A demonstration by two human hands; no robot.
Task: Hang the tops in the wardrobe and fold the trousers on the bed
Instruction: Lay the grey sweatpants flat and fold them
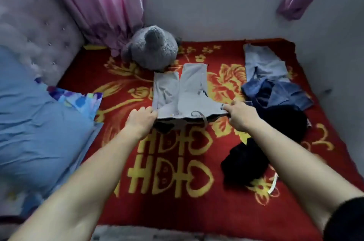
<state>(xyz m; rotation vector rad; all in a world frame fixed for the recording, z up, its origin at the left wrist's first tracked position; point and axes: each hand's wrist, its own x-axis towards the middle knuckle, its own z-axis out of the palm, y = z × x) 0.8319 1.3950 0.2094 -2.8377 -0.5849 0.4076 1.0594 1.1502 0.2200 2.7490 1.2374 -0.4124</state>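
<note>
On the red-and-gold bed [197, 211], the left hand [140, 119] and right hand [241, 115] each grip a waistband end of pale grey trousers [187, 95], spread out and apparently unfolded, while blue denim garments [275, 91] and black clothes [246, 160] lie unsorted alongside.

Pink curtains [98, 4] hang between a tufted headboard [35, 30] and white wall [206, 8].

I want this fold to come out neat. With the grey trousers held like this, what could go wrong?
The legs of the grey trousers lie uneven and one is creased, so folding now may lock wrinkles in. The right hand grips them close to the heaped blue jeans and black clothes; a pull might drag those along.
</note>
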